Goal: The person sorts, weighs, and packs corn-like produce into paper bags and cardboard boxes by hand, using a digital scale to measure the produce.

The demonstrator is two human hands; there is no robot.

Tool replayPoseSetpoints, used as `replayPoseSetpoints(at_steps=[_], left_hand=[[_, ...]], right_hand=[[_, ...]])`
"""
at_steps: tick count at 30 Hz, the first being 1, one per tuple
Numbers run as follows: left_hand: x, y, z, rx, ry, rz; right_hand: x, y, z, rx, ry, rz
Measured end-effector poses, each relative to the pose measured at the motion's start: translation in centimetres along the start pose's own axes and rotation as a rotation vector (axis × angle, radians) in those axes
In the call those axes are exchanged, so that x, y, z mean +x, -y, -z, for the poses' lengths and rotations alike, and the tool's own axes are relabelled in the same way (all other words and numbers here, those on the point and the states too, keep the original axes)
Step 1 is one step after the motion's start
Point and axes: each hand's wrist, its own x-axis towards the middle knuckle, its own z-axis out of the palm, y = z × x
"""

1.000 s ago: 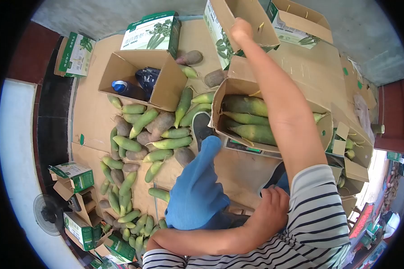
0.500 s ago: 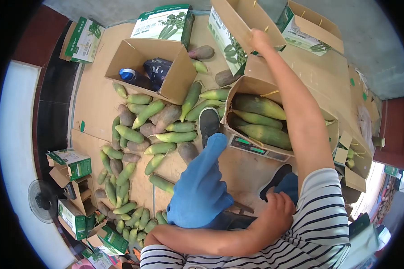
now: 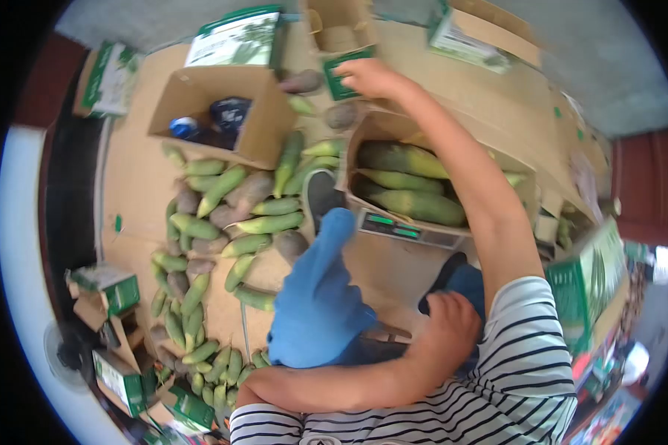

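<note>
My right hand point(image 3: 367, 78) is stretched far forward, its fingers closed at the green panel of an open, empty-looking cardboard box point(image 3: 339, 35). My left hand point(image 3: 449, 326) rests curled by my knee, with nothing visible in it. Between my arms and the far wall, a carton point(image 3: 352, 167) of large green radishes point(image 3: 416, 207) sits on a scale point(image 3: 412, 231) with lit green displays. My right forearm passes over this carton and hides part of it. Many green radishes point(image 3: 273, 224) and several brownish ones lie on the floor to the left.
A carton point(image 3: 263, 133) holding a blue-capped bottle point(image 3: 184, 127) and a dark bag stands at the upper left. Green-and-white boxes point(image 3: 234, 41) line the wall. A fan point(image 3: 67, 356) and more boxes point(image 3: 119, 378) are at the lower left. My shoe point(image 3: 321, 194) is beside the radishes.
My right hand has moved left with the box, which has turned and now stands farther left and lower. My left hand's fingers have shifted slightly. The whole view has shifted, with the floor items farther left.
</note>
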Motion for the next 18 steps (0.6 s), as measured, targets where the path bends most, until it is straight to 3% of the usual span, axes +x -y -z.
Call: replayPoseSetpoints(at_steps=[3,6,9,11,13,14,15,16,17,18], left_hand=[[0.4,-0.2,-0.5,-0.05,-0.084,-0.008],[1.1,-0.2,-0.6,-0.065,0.049,-0.024],[1.3,0.4,0.4,-0.014,-0.002,-0.043],[1.2,1.1,1.3,-0.029,-0.051,-0.038],[0.8,1.9,3.7,-0.083,-0.084,-0.032],[0.4,2.5,5.3,-0.09,-0.176,-0.045],[-0.1,3.3,7.2,-0.098,-0.268,-0.053],[-0.6,4.4,8.8,-0.154,-0.342,0.024],[-1.3,5.6,9.9,-0.2,-0.415,0.125],[-1.8,7.1,10.5,-0.246,-0.489,0.241]], right_hand=[[-6.0,2.3,4.6,-0.054,0.103,0.064],[-15.6,5.0,10.8,-0.111,-0.108,-0.022],[-28.7,4.3,16.5,-0.168,-0.333,-0.261],[-37.8,4.9,20.1,-0.559,-0.338,-0.683],[-46.5,5.5,22.1,-0.585,-0.393,-0.864],[-54.1,1.2,21.6,-0.784,-0.329,-1.004],[-57.6,3.2,21.5,-0.879,-0.385,-1.144],[-61.9,2.2,22.3,-0.751,-0.261,-1.372],[-67.8,-0.4,21.6,-0.894,-0.135,-1.353],[-71.9,-0.3,20.5,-0.745,-0.353,-1.412]])
